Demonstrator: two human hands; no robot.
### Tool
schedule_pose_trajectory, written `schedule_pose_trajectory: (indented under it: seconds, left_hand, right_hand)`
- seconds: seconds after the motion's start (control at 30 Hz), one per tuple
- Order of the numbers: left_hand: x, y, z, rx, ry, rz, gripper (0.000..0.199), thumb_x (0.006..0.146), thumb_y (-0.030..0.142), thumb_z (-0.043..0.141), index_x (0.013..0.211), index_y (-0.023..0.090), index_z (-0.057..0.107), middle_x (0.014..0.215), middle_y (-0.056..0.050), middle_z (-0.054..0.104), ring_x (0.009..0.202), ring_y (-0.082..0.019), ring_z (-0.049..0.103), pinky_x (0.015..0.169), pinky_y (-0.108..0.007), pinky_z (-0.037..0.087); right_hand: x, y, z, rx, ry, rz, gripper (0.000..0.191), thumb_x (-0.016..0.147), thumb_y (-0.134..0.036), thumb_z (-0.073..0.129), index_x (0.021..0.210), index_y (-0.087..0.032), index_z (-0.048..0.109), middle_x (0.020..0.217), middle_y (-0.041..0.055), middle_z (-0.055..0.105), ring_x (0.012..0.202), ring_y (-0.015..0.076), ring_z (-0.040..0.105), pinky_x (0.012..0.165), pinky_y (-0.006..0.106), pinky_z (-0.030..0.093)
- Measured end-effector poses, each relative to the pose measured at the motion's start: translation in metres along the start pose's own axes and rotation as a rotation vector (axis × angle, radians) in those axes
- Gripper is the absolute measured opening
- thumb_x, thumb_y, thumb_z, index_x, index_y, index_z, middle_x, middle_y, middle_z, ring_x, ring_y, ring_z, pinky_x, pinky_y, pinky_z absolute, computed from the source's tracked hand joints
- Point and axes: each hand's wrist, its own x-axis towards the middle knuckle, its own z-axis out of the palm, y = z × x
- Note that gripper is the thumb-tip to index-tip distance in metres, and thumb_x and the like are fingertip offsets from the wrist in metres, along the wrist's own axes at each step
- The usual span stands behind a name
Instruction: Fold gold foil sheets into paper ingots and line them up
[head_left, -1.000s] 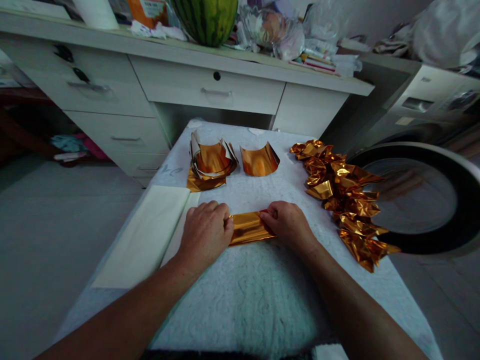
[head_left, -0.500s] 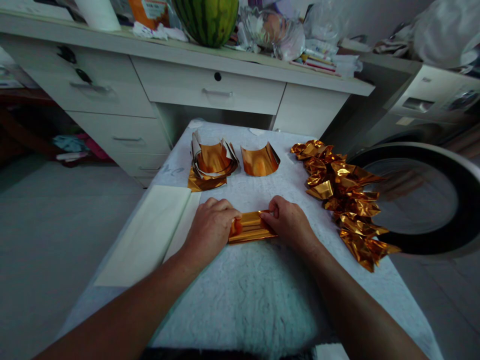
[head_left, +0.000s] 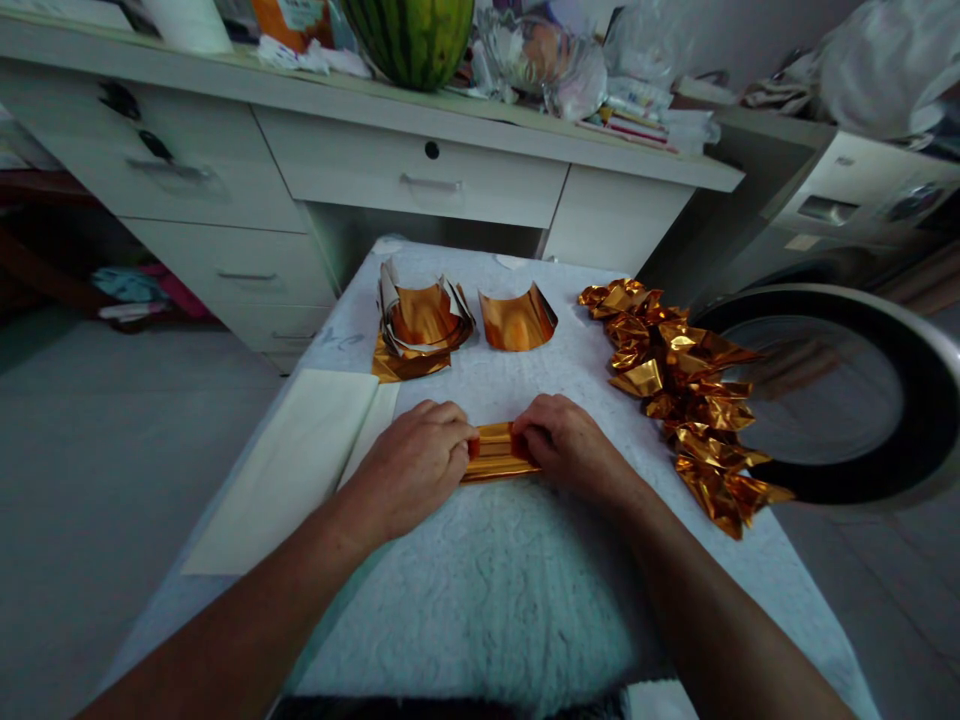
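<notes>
A folded strip of shiny gold foil paper [head_left: 495, 452] lies across the near middle of the cloth-covered table. At its left end, my left hand [head_left: 427, 455] is closed with the fingers curled over the edge. My right hand [head_left: 562, 440] grips the opposite end in the same closed way; its fingertips are partly hidden. Beyond my hands, a curved gold foil sheet [head_left: 517, 322] rests alone. To the left of that sheet sits a stack of curled gold sheets [head_left: 424, 318] with pale undersides.
Crumpled folded gold foil pieces [head_left: 682, 390] form a heap along the table's right side. White paper sheets [head_left: 289, 465] lie at the left. Past the right edge, a washing machine door [head_left: 926, 395] hangs open. A watermelon [head_left: 409, 40] sits on the counter behind.
My right hand has shifted slightly left, and its fingers have curled further over the strip. My left hand has rolled inward a little. Less of the foil shows between them.
</notes>
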Motion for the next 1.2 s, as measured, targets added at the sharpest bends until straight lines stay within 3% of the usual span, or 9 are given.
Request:
schedule_pose_trajectory:
  seconds: [0.1, 0.2, 0.37, 0.53, 0.7, 0.87, 1.0, 1.2]
  left_hand:
    - [-0.001, 0.002, 0.001, 0.045, 0.001, -0.01, 0.026, 0.096, 0.024, 0.045, 0.092, 0.018, 0.071, 0.096, -0.006, 0.063, 0.093, -0.022, 0.054, 0.087, -0.039, 0.045]
    - [-0.002, 0.002, 0.004, 0.078, 0.003, -0.019, 0.021, 0.094, 0.024, 0.051, 0.096, 0.019, 0.071, 0.097, -0.005, 0.063, 0.093, -0.022, 0.055, 0.087, -0.039, 0.045]
    - [-0.005, 0.002, 0.008, 0.133, 0.017, -0.011, 0.017, 0.088, 0.022, 0.06, 0.102, 0.019, 0.069, 0.101, -0.006, 0.063, 0.095, -0.024, 0.054, 0.087, -0.041, 0.046]
    - [-0.007, 0.004, 0.009, 0.166, 0.027, 0.003, 0.018, 0.089, 0.024, 0.058, 0.104, 0.019, 0.068, 0.101, -0.006, 0.062, 0.096, -0.024, 0.054, 0.087, -0.042, 0.046]
    - [-0.007, 0.005, 0.008, 0.193, 0.019, 0.011, 0.015, 0.089, 0.024, 0.055, 0.098, 0.019, 0.065, 0.1, -0.005, 0.06, 0.096, -0.025, 0.053, 0.087, -0.042, 0.046]
    - [-0.008, 0.005, 0.008, 0.209, 0.015, 0.014, 0.013, 0.088, 0.025, 0.056, 0.097, 0.019, 0.063, 0.101, -0.006, 0.06, 0.097, -0.026, 0.053, 0.087, -0.042, 0.046]
    - [-0.009, 0.004, 0.01, 0.205, 0.027, 0.016, 0.013, 0.088, 0.024, 0.056, 0.097, 0.019, 0.063, 0.101, -0.006, 0.06, 0.099, -0.026, 0.052, 0.088, -0.042, 0.045]
    - [-0.012, 0.003, 0.013, 0.162, 0.058, 0.052, 0.011, 0.087, 0.02, 0.058, 0.096, 0.02, 0.064, 0.102, -0.005, 0.06, 0.098, -0.025, 0.052, 0.088, -0.042, 0.044]
  right_hand:
    - [0.0, -0.009, -0.001, -0.048, 0.0, 0.064, 0.015, 0.088, -0.015, 0.057, 0.078, -0.017, 0.068, 0.081, 0.0039, 0.064, 0.079, 0.0162, 0.056, 0.077, 0.028, 0.039]
    - [0.0, -0.015, 0.003, -0.114, 0.009, 0.123, 0.015, 0.09, -0.023, 0.057, 0.081, -0.018, 0.067, 0.084, 0.0047, 0.064, 0.08, 0.0169, 0.056, 0.077, 0.029, 0.039]
    - [0.0, -0.02, 0.009, -0.233, 0.009, 0.182, 0.007, 0.086, -0.025, 0.063, 0.085, -0.018, 0.064, 0.089, 0.0053, 0.063, 0.082, 0.0189, 0.053, 0.075, 0.031, 0.036]
    - [-0.001, -0.025, 0.009, -0.296, -0.016, 0.2, 0.011, 0.086, -0.028, 0.065, 0.09, -0.018, 0.064, 0.093, 0.0066, 0.063, 0.085, 0.0211, 0.052, 0.075, 0.033, 0.034]
    - [-0.001, -0.029, 0.013, -0.385, -0.011, 0.11, 0.008, 0.09, -0.025, 0.062, 0.089, -0.019, 0.067, 0.093, 0.0073, 0.063, 0.09, 0.0246, 0.05, 0.075, 0.036, 0.033]
    - [-0.001, -0.03, 0.02, -0.265, -0.071, -0.091, 0.016, 0.095, -0.013, 0.052, 0.088, -0.017, 0.066, 0.084, 0.0043, 0.06, 0.078, 0.0172, 0.05, 0.071, 0.031, 0.036]
    - [0.0, -0.033, 0.02, -0.167, -0.081, -0.036, 0.018, 0.093, -0.009, 0.05, 0.085, -0.015, 0.066, 0.083, 0.0045, 0.059, 0.079, 0.0159, 0.052, 0.073, 0.028, 0.039]
    - [-0.001, -0.032, 0.024, -0.113, -0.05, -0.013, 0.005, 0.088, -0.014, 0.059, 0.089, -0.015, 0.064, 0.089, 0.0055, 0.058, 0.085, 0.0174, 0.052, 0.078, 0.03, 0.041]
